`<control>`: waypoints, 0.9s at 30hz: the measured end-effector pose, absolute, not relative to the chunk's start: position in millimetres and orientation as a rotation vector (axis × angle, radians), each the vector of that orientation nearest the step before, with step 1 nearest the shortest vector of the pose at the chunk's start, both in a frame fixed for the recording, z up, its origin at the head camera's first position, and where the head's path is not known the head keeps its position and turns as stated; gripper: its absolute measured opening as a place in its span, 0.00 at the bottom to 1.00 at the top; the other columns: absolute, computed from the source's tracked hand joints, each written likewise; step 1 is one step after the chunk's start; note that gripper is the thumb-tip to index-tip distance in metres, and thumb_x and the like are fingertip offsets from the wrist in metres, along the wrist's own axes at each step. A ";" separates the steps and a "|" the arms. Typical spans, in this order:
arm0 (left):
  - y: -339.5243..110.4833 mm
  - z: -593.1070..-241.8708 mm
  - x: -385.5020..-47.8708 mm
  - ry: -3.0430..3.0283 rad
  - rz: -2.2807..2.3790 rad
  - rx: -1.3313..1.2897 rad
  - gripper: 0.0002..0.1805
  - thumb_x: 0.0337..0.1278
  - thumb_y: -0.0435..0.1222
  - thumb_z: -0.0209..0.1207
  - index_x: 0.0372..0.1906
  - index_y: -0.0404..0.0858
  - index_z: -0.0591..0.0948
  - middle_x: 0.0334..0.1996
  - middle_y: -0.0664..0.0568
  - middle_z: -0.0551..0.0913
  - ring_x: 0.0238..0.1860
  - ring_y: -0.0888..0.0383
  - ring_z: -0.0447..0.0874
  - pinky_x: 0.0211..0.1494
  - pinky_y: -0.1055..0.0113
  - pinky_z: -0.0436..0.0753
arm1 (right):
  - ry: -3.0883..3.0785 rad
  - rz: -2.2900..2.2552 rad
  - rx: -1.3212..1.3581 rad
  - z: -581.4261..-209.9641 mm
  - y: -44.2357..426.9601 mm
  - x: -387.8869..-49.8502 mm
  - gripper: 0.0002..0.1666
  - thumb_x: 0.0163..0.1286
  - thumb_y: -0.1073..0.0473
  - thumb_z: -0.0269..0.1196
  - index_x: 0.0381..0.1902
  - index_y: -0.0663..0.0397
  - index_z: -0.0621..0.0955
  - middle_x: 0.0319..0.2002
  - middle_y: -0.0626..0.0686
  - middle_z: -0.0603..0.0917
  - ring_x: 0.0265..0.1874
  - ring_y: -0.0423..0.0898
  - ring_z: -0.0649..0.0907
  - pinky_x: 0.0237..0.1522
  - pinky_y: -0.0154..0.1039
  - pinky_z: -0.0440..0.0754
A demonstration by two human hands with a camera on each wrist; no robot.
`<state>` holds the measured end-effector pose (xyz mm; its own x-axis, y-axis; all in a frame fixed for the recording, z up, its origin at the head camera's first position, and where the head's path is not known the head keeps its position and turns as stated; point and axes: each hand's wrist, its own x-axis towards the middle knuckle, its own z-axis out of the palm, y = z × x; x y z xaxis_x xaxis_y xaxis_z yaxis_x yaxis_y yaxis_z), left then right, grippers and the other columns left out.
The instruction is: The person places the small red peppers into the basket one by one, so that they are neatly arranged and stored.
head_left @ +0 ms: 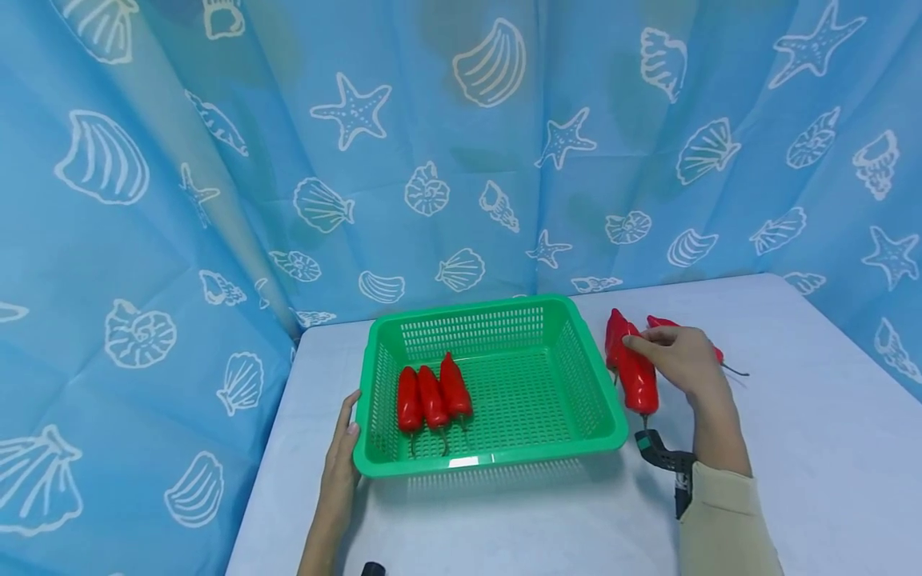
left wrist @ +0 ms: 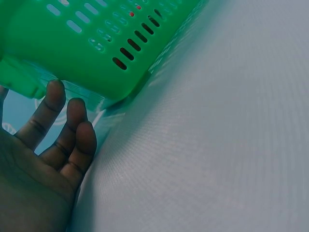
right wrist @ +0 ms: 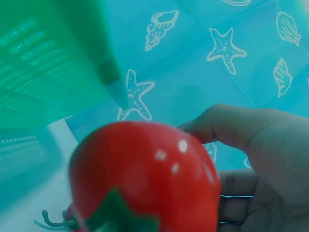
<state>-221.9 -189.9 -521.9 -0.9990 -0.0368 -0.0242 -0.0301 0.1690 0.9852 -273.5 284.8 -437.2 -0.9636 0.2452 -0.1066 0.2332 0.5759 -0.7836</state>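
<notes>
My right hand (head_left: 684,360) pinches a red chili pepper (head_left: 638,382) near its tip, beside the basket's right rim, its green stem end pointing toward me. In the right wrist view this pepper (right wrist: 145,169) fills the lower middle, in front of the fingers. My left hand (head_left: 338,460) lies along the left side of the green plastic basket (head_left: 540,454); in the left wrist view its fingers are spread and slightly bent close to the basket wall (left wrist: 63,53). Inside the basket, at the left, three red peppers (head_left: 433,398) lie side by side, stems toward me.
Just behind the held pepper another red pepper (head_left: 615,336) lies on the white table (head_left: 519,528). More red (head_left: 661,322) shows behind the right hand, partly covered. A blue curtain (head_left: 432,160) with shell prints stands behind the table. A small black object (head_left: 373,569) appears at the bottom edge.
</notes>
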 end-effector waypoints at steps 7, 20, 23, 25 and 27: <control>-188.5 -522.0 -220.9 -2.406 -1.999 0.061 0.31 0.73 0.62 0.38 0.78 0.65 0.55 0.78 0.56 0.53 0.74 0.48 0.58 0.67 0.40 0.66 | -2.584 1.420 -0.500 -437.6 284.5 -272.5 0.41 0.66 0.49 0.69 0.68 0.68 0.70 0.63 0.71 0.70 0.59 0.70 0.71 0.50 0.61 0.80; -192.3 -522.5 -223.6 -2.386 -2.023 0.048 0.31 0.74 0.63 0.37 0.77 0.64 0.56 0.77 0.55 0.55 0.72 0.49 0.59 0.68 0.38 0.63 | -2.483 1.479 -0.566 -433.7 285.0 -276.2 0.43 0.66 0.43 0.68 0.69 0.64 0.71 0.64 0.67 0.72 0.60 0.66 0.72 0.54 0.59 0.79; -192.7 -524.1 -223.4 -2.395 -2.026 0.059 0.32 0.73 0.63 0.37 0.78 0.63 0.55 0.78 0.55 0.54 0.74 0.49 0.57 0.69 0.36 0.60 | -2.511 1.491 -0.549 -433.2 284.3 -274.4 0.43 0.66 0.43 0.68 0.69 0.66 0.70 0.64 0.69 0.71 0.61 0.68 0.71 0.55 0.61 0.77; -191.9 -524.7 -223.5 -2.398 -2.023 0.063 0.32 0.73 0.63 0.37 0.78 0.63 0.55 0.78 0.55 0.54 0.74 0.48 0.55 0.69 0.35 0.59 | -2.523 1.505 -0.534 -432.7 283.6 -273.2 0.44 0.66 0.43 0.68 0.70 0.66 0.70 0.65 0.69 0.70 0.61 0.68 0.70 0.55 0.62 0.77; -190.4 -525.0 -223.3 -2.397 -2.021 0.058 0.33 0.73 0.63 0.37 0.78 0.62 0.55 0.78 0.54 0.53 0.75 0.48 0.53 0.69 0.34 0.57 | -2.526 1.521 -0.513 -432.2 282.6 -272.2 0.44 0.66 0.42 0.68 0.70 0.65 0.69 0.66 0.69 0.69 0.62 0.69 0.69 0.55 0.63 0.76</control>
